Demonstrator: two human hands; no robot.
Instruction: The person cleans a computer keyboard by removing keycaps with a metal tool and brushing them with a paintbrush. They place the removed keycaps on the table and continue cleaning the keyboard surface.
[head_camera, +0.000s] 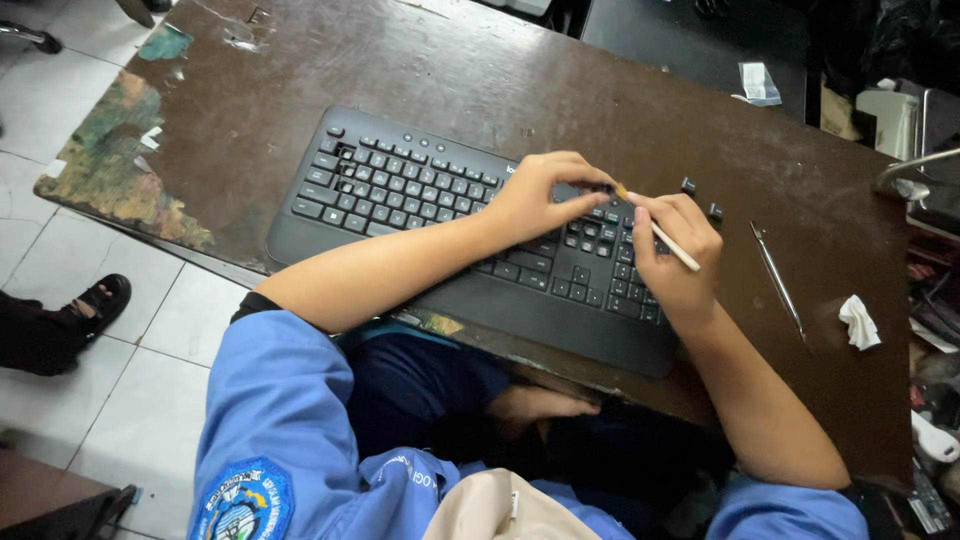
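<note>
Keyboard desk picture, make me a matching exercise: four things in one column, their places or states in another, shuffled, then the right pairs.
Things:
1. keyboard
2. thin stick
3. metal tweezers
4. crumpled white tissue

Places or states:
A. lies bare on the brown desk, between the hands and the tissue
B. held in the right hand
C. near the desk's right edge
D. black, under the left hand

Pairs: 1-D, 2-B, 3-A, 4-C
</note>
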